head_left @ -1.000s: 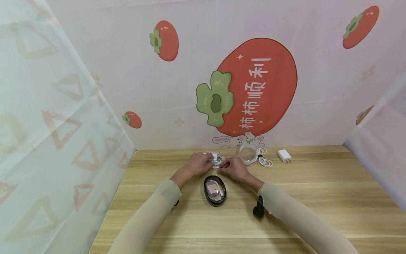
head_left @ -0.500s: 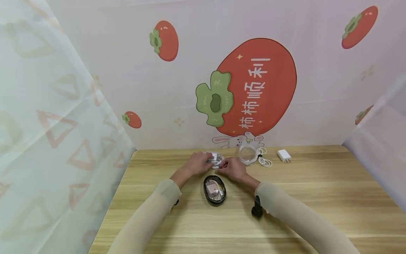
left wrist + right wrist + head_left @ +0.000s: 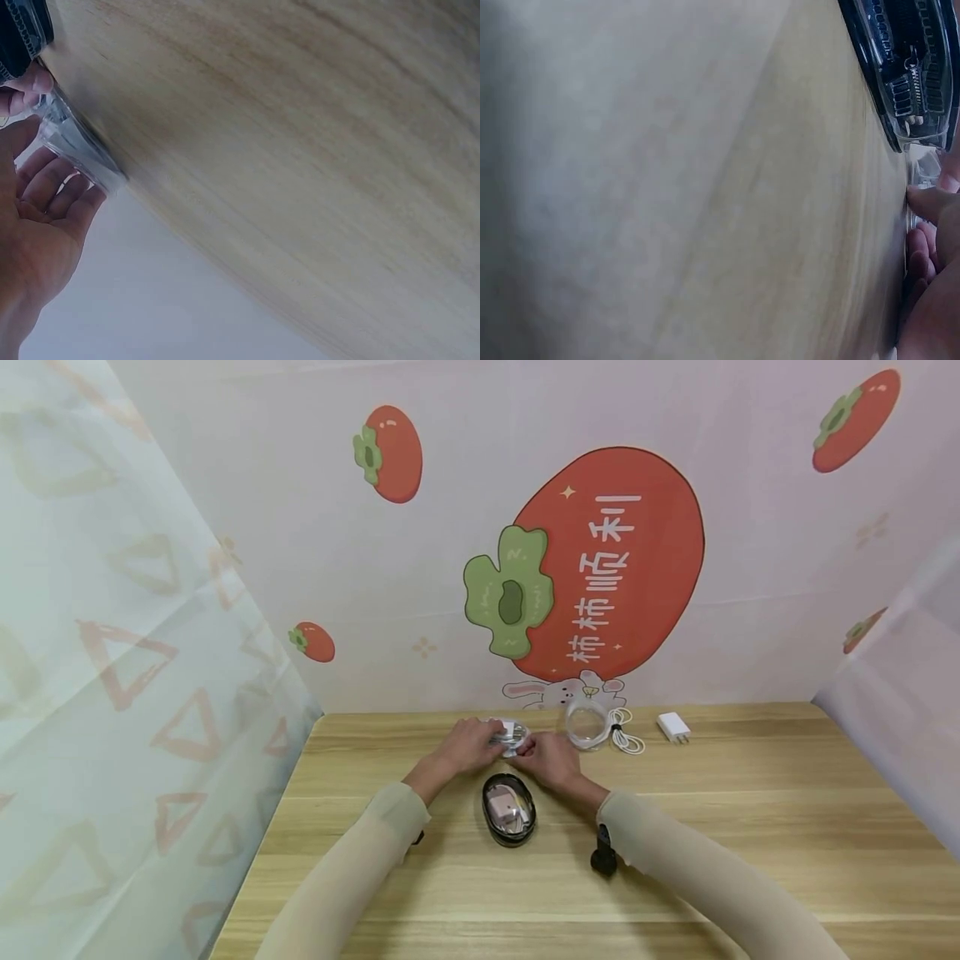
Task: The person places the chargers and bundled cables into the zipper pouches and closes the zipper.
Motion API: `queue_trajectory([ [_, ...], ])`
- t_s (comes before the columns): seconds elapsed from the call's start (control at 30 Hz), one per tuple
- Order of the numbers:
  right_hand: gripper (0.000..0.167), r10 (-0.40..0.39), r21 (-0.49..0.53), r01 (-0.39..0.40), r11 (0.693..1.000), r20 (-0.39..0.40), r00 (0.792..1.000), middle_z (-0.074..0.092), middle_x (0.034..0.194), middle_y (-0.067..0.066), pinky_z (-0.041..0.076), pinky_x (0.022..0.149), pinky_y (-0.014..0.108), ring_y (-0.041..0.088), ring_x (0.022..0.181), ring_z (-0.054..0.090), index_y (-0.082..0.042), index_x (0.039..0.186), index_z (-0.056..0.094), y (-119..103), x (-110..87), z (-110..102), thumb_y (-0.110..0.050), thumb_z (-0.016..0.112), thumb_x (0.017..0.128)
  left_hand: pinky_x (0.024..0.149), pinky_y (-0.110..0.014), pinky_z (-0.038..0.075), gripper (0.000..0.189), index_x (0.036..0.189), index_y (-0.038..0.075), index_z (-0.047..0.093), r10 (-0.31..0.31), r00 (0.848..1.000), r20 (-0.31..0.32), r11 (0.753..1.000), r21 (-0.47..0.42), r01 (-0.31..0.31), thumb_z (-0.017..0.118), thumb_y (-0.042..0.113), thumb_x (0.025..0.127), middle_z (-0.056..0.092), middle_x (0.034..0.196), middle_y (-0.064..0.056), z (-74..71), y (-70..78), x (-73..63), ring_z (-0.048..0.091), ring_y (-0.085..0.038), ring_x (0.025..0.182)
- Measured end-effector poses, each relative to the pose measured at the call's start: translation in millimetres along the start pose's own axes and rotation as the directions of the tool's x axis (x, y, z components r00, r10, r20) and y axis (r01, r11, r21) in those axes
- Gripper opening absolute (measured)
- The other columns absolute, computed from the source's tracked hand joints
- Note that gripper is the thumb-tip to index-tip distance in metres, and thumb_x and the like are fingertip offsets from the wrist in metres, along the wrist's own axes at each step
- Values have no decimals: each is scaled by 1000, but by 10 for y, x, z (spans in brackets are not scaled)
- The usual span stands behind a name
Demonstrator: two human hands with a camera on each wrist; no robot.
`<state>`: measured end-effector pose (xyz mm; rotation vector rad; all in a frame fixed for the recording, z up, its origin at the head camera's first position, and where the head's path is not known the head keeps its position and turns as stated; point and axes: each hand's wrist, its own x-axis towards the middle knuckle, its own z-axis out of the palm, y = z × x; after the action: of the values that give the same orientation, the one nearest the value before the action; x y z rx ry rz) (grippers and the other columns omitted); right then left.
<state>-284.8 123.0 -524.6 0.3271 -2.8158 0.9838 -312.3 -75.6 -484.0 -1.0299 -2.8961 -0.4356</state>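
A small clear plastic case (image 3: pixel 517 745) lies near the back of the wooden table, with a white charger (image 3: pixel 507 727) and white cable in it. My left hand (image 3: pixel 470 746) grips the case from its left side; the left wrist view shows the fingers (image 3: pixel 49 180) bent against the clear wall. At the near right edge of the case, my right hand (image 3: pixel 551 758) has its fingers curled, and the right wrist view shows its thumb (image 3: pixel 926 201) against the clear plastic. Its palm hides part of that edge. I cannot tell whether it also pinches the cable.
An oval black zip case (image 3: pixel 508 810) with a clear top stands just in front of both hands, a pink charger and cable inside. Behind my right hand are a round clear lid (image 3: pixel 587 725), a tied white cable (image 3: pixel 626 733) and a white charger (image 3: pixel 673 727).
My right hand has shifted slightly left, its fingertips moving in over the case's near edge. The left hand keeps its grip in the same spot, and the other things lie where they were.
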Motion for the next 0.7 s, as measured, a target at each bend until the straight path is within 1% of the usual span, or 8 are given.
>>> queue_trajectory([
  [0.17, 16, -38, 43, 37, 998, 13, 999, 75, 73, -7, 46, 59, 27, 4, 64, 62, -18, 79, 78, 14, 2, -19, -27, 89, 84, 73, -41, 55, 25, 117, 7, 73, -10, 1000, -1, 1000, 13, 10, 74, 26, 100, 78, 97, -11, 5, -5, 6, 64, -21, 73],
  [0.3, 15, -77, 63, 75, 995, 32, 997, 72, 72, -8, 44, 57, 26, 4, 63, 58, -17, 77, 77, 43, 13, -23, -23, 84, 88, 77, -42, 57, 30, 119, 6, 73, -27, 1000, 1, 1000, 15, 27, 76, 28, 98, 78, 100, -11, 2, -2, 9, 68, -24, 79],
  [0.4, 16, -90, 64, 88, 994, 41, 995, 70, 70, -10, 42, 57, 27, 5, 62, 55, -18, 76, 77, 59, 22, -26, -24, 82, 91, 82, -44, 58, 37, 124, 6, 73, -36, 999, 10, 999, 25, 36, 77, 31, 98, 79, 106, -12, -7, 9, 13, 72, -28, 87],
  [0.53, 15, -100, 71, 97, 993, 44, 994, 71, 72, -10, 43, 60, 27, 5, 64, 56, -18, 79, 78, 74, 22, -28, -23, 81, 93, 87, -46, 58, 44, 133, 7, 72, -34, 999, 22, 997, 66, 33, 77, 35, 99, 78, 114, -14, -17, 27, 19, 74, -32, 97],
  [0.63, 12, -108, 84, 105, 991, 34, 994, 72, 74, -9, 45, 62, 27, 4, 66, 58, -17, 81, 78, 83, 6, -38, -20, 81, 93, 86, -47, 59, 43, 131, 7, 73, -29, 999, 27, 996, 89, 27, 75, 37, 100, 78, 112, -15, -10, 37, 29, 74, -33, 95],
  [0.7, 11, -126, 93, 123, 988, 26, 992, 72, 74, -8, 45, 61, 26, 5, 66, 58, -15, 82, 78, 88, -6, -48, -16, 80, 93, 82, -46, 59, 41, 128, 7, 74, -23, 999, 26, 995, 94, 20, 75, 37, 100, 78, 107, -15, -2, 40, 36, 73, -32, 91],
])
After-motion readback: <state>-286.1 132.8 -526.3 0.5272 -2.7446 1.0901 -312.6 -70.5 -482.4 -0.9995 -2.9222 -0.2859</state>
